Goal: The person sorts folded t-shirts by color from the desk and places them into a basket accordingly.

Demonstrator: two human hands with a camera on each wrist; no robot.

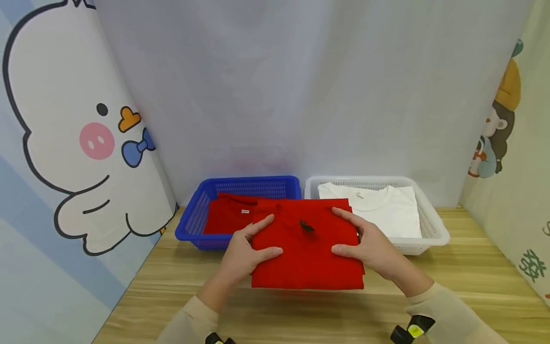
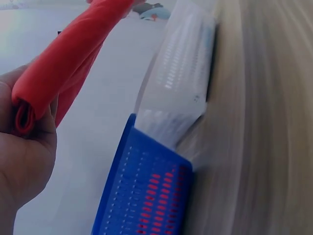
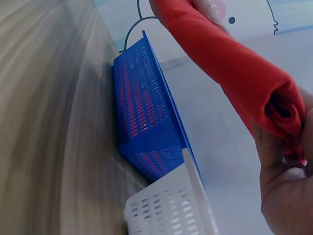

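A folded red shirt (image 1: 309,258) with a small dark mark near its collar is held up above the table between both hands. On its left side the left hand (image 1: 247,251) grips it, thumb on top and other fingers underneath. The right hand (image 1: 371,246) grips the opposite side the same way. Both wrist views show the folded red cloth (image 2: 63,58) raised above the baskets, its rolled edge (image 3: 230,63) between thumb and fingers. Behind it, a blue basket (image 1: 195,234) holds another folded red shirt (image 1: 227,215), partly covered in the head view by the held one.
A white basket (image 1: 434,224) stands right of the blue one, with a folded white shirt (image 1: 395,210) in it. Both baskets sit on a wooden table (image 1: 172,291) against a pale curtain (image 1: 279,95). Printed cloth panels (image 1: 64,143) flank the table.
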